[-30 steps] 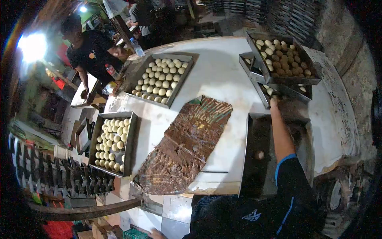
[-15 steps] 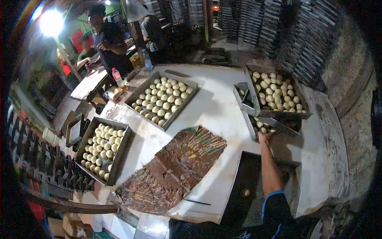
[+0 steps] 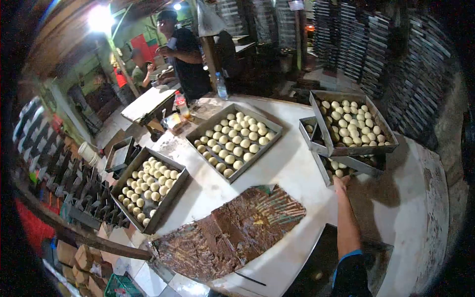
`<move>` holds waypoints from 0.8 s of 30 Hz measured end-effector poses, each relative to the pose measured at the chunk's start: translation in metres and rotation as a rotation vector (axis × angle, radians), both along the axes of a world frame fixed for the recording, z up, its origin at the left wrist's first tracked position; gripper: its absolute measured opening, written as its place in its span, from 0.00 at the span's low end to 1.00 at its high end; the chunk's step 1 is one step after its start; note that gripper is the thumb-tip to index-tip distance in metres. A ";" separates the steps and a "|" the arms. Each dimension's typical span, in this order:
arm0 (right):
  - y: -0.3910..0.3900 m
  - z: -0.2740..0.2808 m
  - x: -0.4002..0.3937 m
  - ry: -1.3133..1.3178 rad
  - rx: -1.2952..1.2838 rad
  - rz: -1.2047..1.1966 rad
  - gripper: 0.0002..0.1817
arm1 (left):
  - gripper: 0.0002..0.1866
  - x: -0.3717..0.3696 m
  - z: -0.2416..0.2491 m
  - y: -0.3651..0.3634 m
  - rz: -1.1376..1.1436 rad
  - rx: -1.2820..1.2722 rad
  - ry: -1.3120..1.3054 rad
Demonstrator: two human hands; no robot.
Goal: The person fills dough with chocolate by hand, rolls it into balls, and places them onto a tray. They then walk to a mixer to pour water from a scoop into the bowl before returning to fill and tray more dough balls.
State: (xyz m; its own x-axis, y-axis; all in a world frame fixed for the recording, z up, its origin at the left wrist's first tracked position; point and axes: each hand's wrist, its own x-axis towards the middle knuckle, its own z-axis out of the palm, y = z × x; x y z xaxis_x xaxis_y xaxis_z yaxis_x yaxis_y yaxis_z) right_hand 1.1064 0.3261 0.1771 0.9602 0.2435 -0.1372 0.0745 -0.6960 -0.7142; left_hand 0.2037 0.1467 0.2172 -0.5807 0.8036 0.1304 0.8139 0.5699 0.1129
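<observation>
My right hand [image 3: 341, 183] reaches forward to the near corner of a lower metal tray [image 3: 324, 170], its fingers at the tray's wall. A pale dough ball [image 3: 339, 173] lies right by the fingertips, and the grip is partly hidden. Stacked crosswise over this tray are another tray [image 3: 310, 138] and a top tray [image 3: 363, 150] full of round dough balls [image 3: 352, 120]. Below my forearm is a dark tray [image 3: 363, 257] with a single dough ball [image 3: 318, 275] in view. My left hand is out of view.
Two trays of dough balls stand on the white table, one at mid-table [image 3: 232, 179], one at left [image 3: 148, 228]. A brown-smeared sheet [image 3: 230, 232] lies in front, a thin dark stick [image 3: 251, 279] beside it. Bottles [image 3: 221, 86] and people [image 3: 185, 59] are farther back.
The view has swung left, so things on the table appear farther right and lower. My right hand stays at the lower tray's near corner.
</observation>
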 end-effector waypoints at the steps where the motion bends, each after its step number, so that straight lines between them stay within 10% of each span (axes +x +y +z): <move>1: 0.004 0.012 0.001 0.064 0.038 0.058 0.53 | 0.33 0.004 -0.001 0.000 0.013 -0.008 0.008; 8: 0.070 0.058 -0.010 0.118 -0.037 0.236 0.58 | 0.33 0.022 -0.004 -0.012 0.037 -0.112 0.089; 14: 0.134 -0.034 0.049 0.203 -0.002 0.302 0.60 | 0.32 0.026 -0.004 -0.021 0.038 -0.100 0.030; 24: 0.133 0.051 0.026 0.157 -0.029 0.424 0.51 | 0.31 0.032 0.007 -0.014 0.063 -0.138 0.078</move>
